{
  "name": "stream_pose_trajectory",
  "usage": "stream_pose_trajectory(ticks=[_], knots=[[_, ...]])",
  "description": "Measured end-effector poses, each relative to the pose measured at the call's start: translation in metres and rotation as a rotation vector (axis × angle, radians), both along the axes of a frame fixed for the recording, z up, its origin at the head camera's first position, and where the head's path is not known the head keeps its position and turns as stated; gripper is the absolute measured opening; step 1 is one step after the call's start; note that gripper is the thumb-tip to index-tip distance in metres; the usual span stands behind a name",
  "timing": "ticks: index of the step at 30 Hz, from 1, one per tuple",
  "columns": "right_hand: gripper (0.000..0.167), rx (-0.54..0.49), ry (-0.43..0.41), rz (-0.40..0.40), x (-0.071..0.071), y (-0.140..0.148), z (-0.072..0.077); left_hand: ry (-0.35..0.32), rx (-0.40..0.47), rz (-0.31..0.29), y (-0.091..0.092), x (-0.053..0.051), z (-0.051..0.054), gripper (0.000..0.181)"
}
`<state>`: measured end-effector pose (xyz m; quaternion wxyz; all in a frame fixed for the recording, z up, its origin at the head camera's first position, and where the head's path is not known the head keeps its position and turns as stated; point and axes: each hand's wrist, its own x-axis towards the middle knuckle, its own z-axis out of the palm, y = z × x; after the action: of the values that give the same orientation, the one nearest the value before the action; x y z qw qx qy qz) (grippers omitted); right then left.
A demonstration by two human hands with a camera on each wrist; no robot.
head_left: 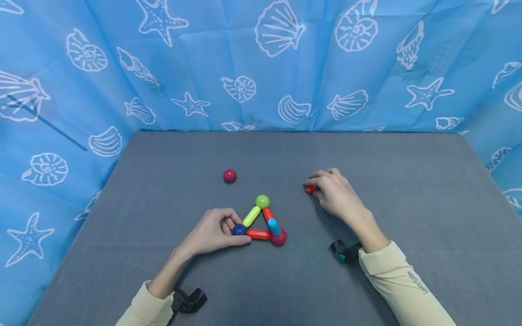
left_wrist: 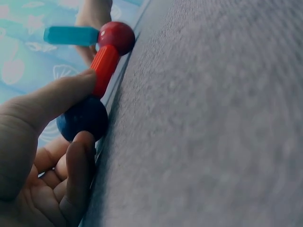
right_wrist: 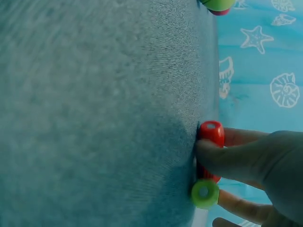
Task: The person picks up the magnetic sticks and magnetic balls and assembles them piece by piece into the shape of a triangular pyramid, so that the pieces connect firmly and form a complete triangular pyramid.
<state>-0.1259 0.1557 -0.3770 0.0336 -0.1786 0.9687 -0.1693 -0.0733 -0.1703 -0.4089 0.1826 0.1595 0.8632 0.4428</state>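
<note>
Pale sleeves [head_left: 408, 285] reach in along the bottom of the frame. At centre, the left hand [head_left: 214, 228] pinches the blue ball [head_left: 239, 230] of a stick-and-ball triangle [head_left: 259, 234] on the grey surface [head_left: 261, 285]. I'd say a part is being picked up — next calls for a clean lift, this corner steady. The triangle looks closed, glossy red and lime, a blue stick [head_left: 273, 227] rising from one corner. Right of centre, the right hand [head_left: 336, 192] pinches a loose red stick [right_wrist: 211, 134] — green piece [right_wrist: 204, 194] beside it. Farther, upper centre, sits a spare ball [head_left: 229, 175].

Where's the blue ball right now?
In the head view, the blue ball is a little left of the middle, touched by the left hand, where the lime stick and a red stick meet.
</note>
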Motion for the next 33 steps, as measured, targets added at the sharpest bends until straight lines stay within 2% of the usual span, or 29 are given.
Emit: stream_pose_trajectory(ticks=[7,13,19,21,23,28,30,33], knots=[[0.026,-0.018,0.011,0.005,0.003,0.0,-0.004,-0.007,-0.014,-0.036,-0.005,-0.003,0.001,0.036],[0.024,-0.046,0.053,-0.006,0.006,-0.001,-0.005,0.071,-0.035,-0.063,-0.005,-0.006,0.002,0.044],[0.028,-0.107,0.099,-0.002,0.009,-0.006,-0.001,0.115,-0.026,-0.011,-0.004,-0.009,0.0,0.045],[0.029,-0.128,0.107,-0.01,0.011,-0.009,0.001,0.115,-0.022,-0.009,-0.005,-0.009,0.001,0.053],[0.029,-0.161,0.104,-0.021,0.012,-0.013,0.003,0.092,-0.02,-0.036,-0.007,-0.007,0.003,0.068],[0.028,-0.309,0.061,-0.032,0.016,-0.021,0.007,-0.041,-0.066,-0.139,-0.009,-0.003,0.012,0.109],[0.029,-0.374,0.043,-0.022,0.017,-0.025,0.008,-0.086,-0.108,-0.139,-0.005,-0.001,0.014,0.119],[0.03,-0.457,0.01,-0.001,0.02,-0.031,0.01,-0.125,-0.168,-0.094,0.004,0.004,0.014,0.13]])
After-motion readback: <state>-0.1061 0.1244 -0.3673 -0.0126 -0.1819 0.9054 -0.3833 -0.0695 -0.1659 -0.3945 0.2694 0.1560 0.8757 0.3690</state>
